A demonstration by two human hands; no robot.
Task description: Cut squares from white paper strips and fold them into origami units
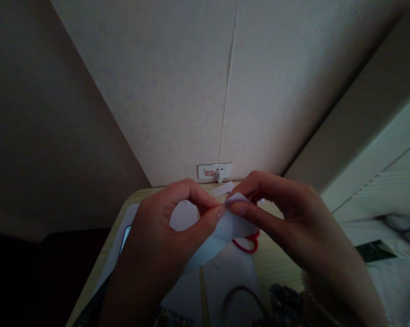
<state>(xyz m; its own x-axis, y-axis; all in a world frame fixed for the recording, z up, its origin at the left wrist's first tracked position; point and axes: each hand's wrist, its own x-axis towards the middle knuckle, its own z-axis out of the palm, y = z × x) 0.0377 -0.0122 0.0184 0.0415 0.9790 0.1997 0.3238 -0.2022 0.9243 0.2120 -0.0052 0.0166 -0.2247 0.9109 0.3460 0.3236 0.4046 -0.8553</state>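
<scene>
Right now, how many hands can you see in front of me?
2: your left hand, with thumb and index fingertip together at the paper, and your right hand, pinching it from the other side. No others show.

Left hand (160, 222) and right hand (298, 218): bare. Right wrist: thin, pale, beaded-looking band (306, 287). Near edge: dark, mottled fabric clothing (287, 297).

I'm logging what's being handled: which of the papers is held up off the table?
The pale paper pinched by the left hand and right hand; the other papers lie below, on the table.
</scene>
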